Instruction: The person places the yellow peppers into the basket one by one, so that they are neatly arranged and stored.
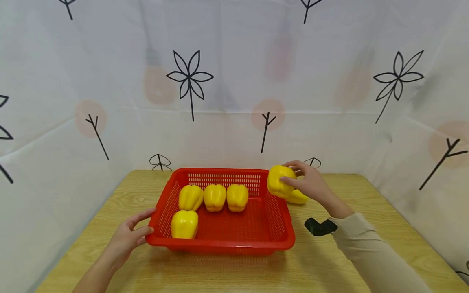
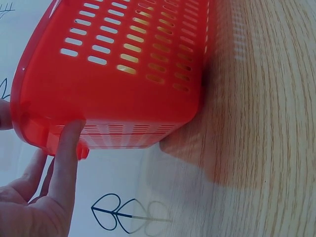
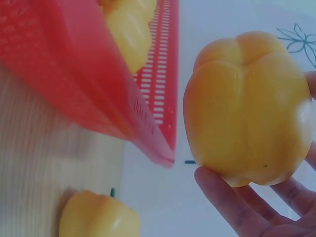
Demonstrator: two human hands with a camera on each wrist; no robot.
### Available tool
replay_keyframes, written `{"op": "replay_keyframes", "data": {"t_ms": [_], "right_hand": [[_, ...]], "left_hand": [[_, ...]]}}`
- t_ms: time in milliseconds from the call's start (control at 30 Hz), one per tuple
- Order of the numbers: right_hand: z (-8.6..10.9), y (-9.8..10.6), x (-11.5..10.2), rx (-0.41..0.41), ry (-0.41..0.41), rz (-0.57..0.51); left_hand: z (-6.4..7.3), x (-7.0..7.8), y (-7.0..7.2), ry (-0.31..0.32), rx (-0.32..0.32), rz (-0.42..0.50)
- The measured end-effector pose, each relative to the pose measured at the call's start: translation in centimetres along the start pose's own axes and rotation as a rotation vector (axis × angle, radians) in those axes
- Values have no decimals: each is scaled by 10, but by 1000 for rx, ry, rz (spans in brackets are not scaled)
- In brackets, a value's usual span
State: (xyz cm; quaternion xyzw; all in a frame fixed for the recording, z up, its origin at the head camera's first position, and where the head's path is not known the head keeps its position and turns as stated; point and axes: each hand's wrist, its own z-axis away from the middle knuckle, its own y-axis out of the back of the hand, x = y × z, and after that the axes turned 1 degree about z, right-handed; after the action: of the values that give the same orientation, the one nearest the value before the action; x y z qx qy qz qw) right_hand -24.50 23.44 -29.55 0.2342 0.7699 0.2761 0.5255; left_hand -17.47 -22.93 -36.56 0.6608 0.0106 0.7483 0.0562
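Observation:
In the head view, my right hand (image 1: 311, 183) holds a yellow bell pepper (image 1: 279, 181) above the right rim of a red plastic basket (image 1: 242, 244). The right wrist view shows this pepper (image 3: 247, 108) large, with thumb and fingers around its side and lower end. My left hand (image 1: 126, 238) grips the basket's left rim near the front corner; in the left wrist view, one finger (image 2: 66, 158) lies against the outer wall below the rim. Inside the basket are several yellow bell peppers (image 1: 215, 198), three of them along the back and one (image 1: 184, 224) at the front left.
Another yellow bell pepper (image 3: 98, 217) lies on the wooden table (image 1: 329, 260) just right of the basket, partly hidden behind the right hand in the head view. A black device (image 1: 320, 226) sits at the right wrist. A patterned white cloth (image 1: 234, 134) surrounds the table.

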Motion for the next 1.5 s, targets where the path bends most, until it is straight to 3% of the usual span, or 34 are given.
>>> {"op": "replay_keyframes", "data": {"t_ms": [200,1000,1200,1500], "right_hand": [[-6,-11,-7,6,15,5],[-24,-58,-37,-154,53,-122],[-27,-70,-44,-212,61,-122],[-32,-88,-49,-300,109,-39]], "left_hand": [[-1,-1,1,-3,1,6],[-1,0,1,-4,-4,5],[-1,0,1,-3,-5,8],[-1,0,1,-4,0,15]]}}
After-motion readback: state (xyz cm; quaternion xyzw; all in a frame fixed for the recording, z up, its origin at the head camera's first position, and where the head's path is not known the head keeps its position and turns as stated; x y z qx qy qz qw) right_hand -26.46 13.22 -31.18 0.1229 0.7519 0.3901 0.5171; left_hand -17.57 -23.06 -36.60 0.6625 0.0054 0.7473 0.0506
